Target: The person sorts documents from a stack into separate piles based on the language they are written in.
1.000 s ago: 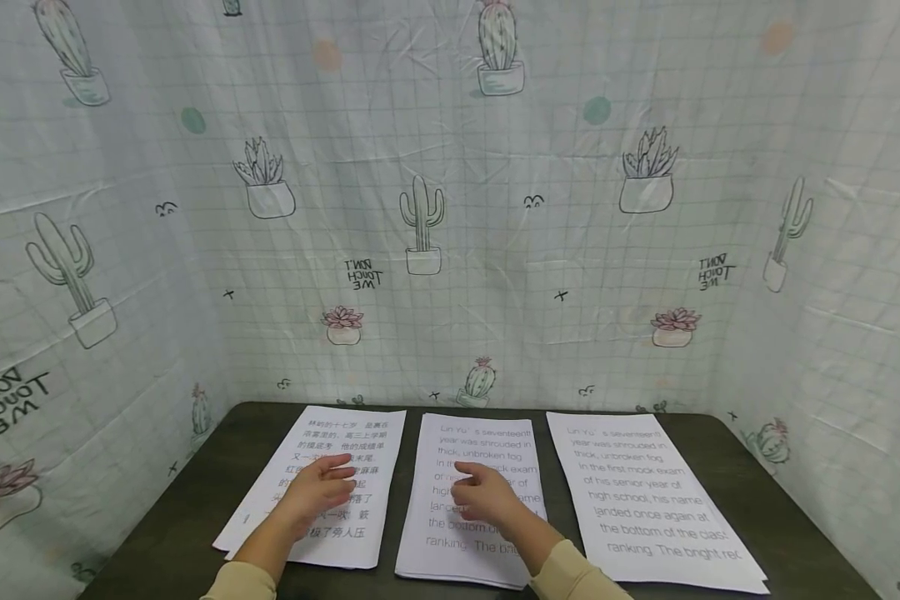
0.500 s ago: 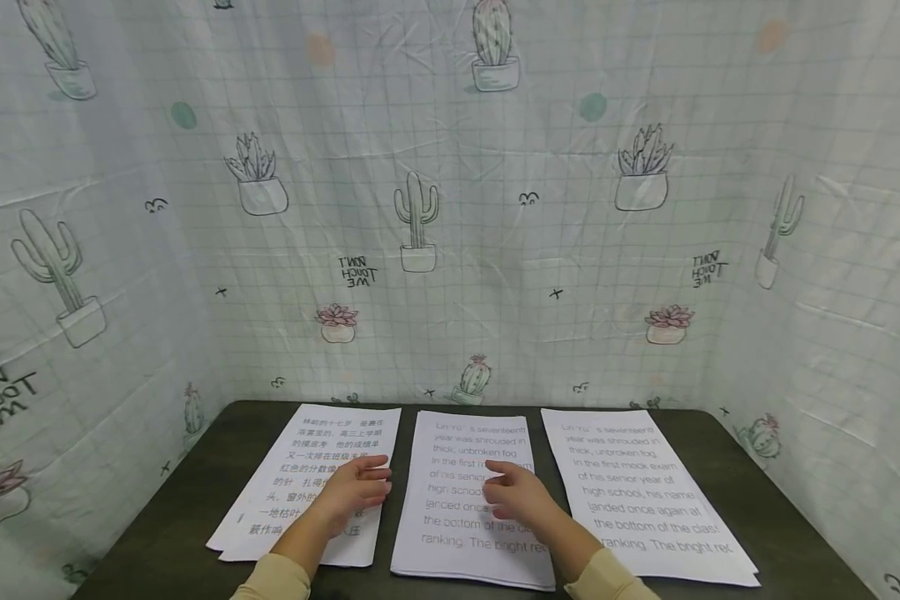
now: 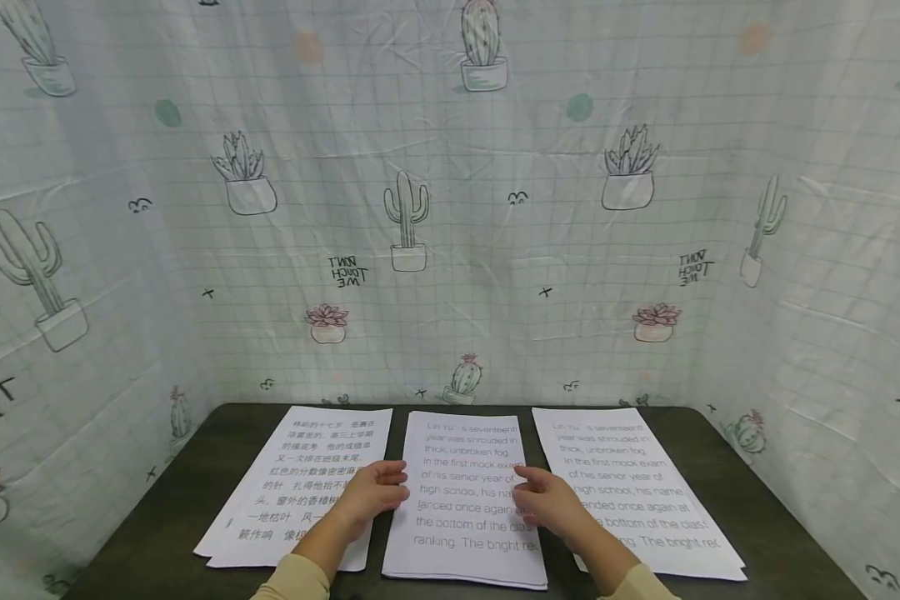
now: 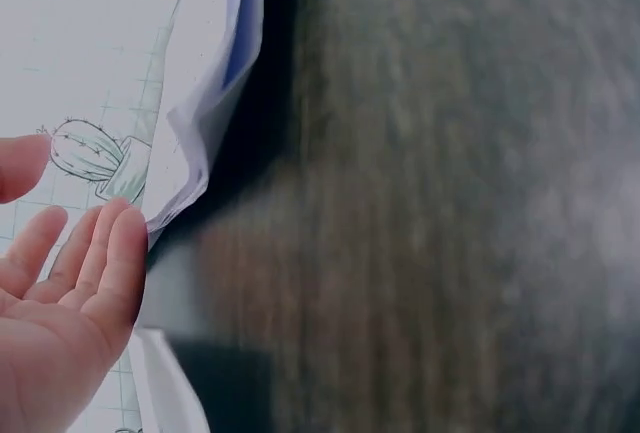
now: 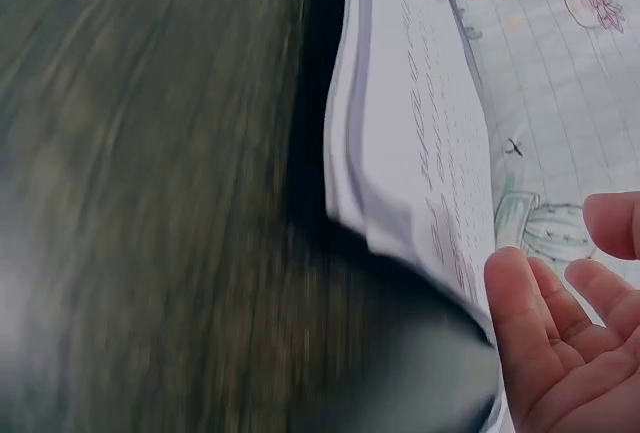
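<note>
- Middle stack (image 3: 465, 500) is lying on the dark tabletop (image 3: 172, 517), between the left stack (image 3: 300, 483) and the right stack (image 3: 630, 487); its top sheet is white and is showing large grey English print.
- Three paper stacks are sitting side by side: the left one is carrying Chinese print, the other two English.
- Each stack is showing several thin rectangular sheets, slightly fanned at the edges; the wrist views are showing the layered edges lifting a little off the tabletop.
- Left hand (image 3: 371, 500) is resting at the middle stack's left edge, fingers (image 4: 100, 253) straight and together, gripping nothing.
- Right hand (image 3: 551, 504) is flanking the right edge, fingers (image 5: 530, 323) relaxed and open, holding nothing.
- Tabletop is looking like dark wood grain; a crinkled cloth (image 3: 450, 208) printed with cacti is hanging on three sides.
</note>
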Available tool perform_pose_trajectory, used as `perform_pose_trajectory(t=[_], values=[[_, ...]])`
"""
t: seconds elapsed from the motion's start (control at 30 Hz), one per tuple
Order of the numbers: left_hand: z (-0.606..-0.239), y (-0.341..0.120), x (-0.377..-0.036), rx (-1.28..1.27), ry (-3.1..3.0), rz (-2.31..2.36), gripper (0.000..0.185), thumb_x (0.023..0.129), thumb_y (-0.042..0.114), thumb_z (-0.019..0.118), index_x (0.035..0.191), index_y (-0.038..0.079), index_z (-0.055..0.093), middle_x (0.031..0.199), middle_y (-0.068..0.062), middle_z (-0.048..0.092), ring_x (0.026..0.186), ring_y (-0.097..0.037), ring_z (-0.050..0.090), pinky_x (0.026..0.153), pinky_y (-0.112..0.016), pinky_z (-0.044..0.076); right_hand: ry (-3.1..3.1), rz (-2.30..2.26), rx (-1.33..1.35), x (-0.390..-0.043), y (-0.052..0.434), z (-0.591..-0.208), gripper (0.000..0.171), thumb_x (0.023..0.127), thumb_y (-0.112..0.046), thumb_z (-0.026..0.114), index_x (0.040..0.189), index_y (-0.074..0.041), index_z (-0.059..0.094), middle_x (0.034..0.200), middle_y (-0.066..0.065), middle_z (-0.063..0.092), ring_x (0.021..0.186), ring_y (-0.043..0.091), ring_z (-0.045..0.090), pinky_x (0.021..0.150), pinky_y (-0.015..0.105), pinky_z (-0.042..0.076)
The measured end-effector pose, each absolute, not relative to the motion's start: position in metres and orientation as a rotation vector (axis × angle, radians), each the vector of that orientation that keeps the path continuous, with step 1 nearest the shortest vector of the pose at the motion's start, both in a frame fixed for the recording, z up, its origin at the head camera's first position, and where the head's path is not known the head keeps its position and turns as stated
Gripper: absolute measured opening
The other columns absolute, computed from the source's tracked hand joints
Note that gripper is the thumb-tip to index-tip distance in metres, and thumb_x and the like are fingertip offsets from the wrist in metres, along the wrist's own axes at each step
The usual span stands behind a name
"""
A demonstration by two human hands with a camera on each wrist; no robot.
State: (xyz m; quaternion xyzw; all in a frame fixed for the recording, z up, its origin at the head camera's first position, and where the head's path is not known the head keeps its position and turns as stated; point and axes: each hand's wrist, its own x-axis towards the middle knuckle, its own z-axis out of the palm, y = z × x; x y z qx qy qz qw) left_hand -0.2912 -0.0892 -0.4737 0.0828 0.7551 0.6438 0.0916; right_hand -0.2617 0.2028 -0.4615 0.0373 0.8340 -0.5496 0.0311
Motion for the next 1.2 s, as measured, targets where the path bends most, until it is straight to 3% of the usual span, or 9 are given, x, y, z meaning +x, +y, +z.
perform_pose_trajectory(t=[0.4,0.77,1.0,1.2], values=[[-0.481,-0.094,-0.294,0.131,2.372,1.871,0.053,0.080,0.001,0.067,0.129,-0.012,0.053,0.118,-0.025,0.060,0.105,-0.024,0.060,0.087,-0.040,0.057,2.596,-1.662,0.179,-0.257,0.227,-0.471,0.048,0.089,-0.006,0.061,0.134,0.007,0.052,0.106,0.016,0.065,0.092,0.024,0.067,0.077,0.044,0.060],[-0.486,-0.093,-0.293,0.095,2.355,1.824,0.054,0.078,-0.002,0.067,0.127,-0.015,0.051,0.112,-0.028,0.062,0.090,-0.022,0.066,0.079,-0.040,0.059,2.569,-1.600,0.199,-0.257,0.222,-0.476,0.051,0.088,-0.007,0.062,0.134,0.010,0.051,0.103,0.015,0.066,0.088,0.022,0.066,0.073,0.043,0.060],[-0.483,-0.090,-0.289,0.132,2.425,1.705,0.054,0.073,-0.002,0.070,0.123,-0.014,0.055,0.092,-0.017,0.067,0.076,-0.018,0.065,0.069,-0.032,0.059,2.567,-1.569,0.193,-0.256,0.219,-0.475,0.052,0.087,-0.005,0.063,0.135,0.010,0.050,0.102,0.014,0.065,0.088,0.021,0.065,0.073,0.042,0.060],[-0.480,-0.087,-0.287,0.102,2.464,1.692,0.052,0.073,-0.006,0.070,0.122,-0.012,0.057,0.086,-0.012,0.067,0.073,-0.015,0.063,0.068,-0.034,0.059,2.603,-1.554,0.187,-0.256,0.217,-0.476,0.054,0.084,-0.002,0.066,0.134,0.008,0.052,0.101,0.013,0.065,0.085,0.018,0.063,0.071,0.039,0.060]])
